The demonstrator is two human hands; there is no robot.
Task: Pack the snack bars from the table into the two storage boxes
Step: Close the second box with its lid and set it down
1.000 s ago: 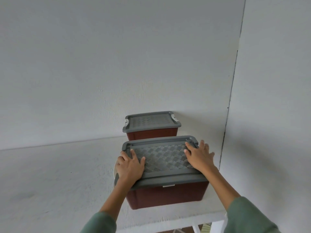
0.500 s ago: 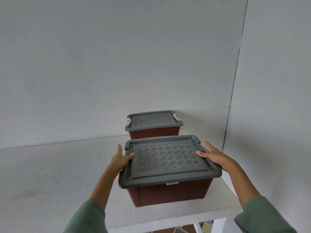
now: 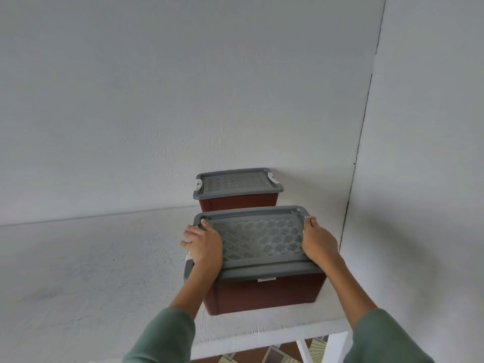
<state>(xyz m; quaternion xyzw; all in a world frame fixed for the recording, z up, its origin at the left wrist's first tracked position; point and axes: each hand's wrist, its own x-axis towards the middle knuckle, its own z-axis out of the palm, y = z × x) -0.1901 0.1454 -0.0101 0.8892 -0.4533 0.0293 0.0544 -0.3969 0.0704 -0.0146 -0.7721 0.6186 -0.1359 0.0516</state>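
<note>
Tiled floor point(image 3: 272, 356) visible below desk's near edge, white desk leg point(image 3: 332, 347) beside it. Green sleeves at bottom. Near storage box point(image 3: 264, 294), dark red, by desk's point(image 3: 91, 284) near right corner; grey lid point(image 3: 259, 239) on top. Left hand point(image 3: 203, 244) curled over lid's left edge, right hand point(image 3: 318, 239) curled over right edge, both gripping lid. Far storage box point(image 3: 237, 203) just behind, lid shut, white latches, against back wall point(image 3: 183, 100). Snack bars not visible. Side wall point(image 3: 424, 153) close on right. Desk surface white, rough.
</note>
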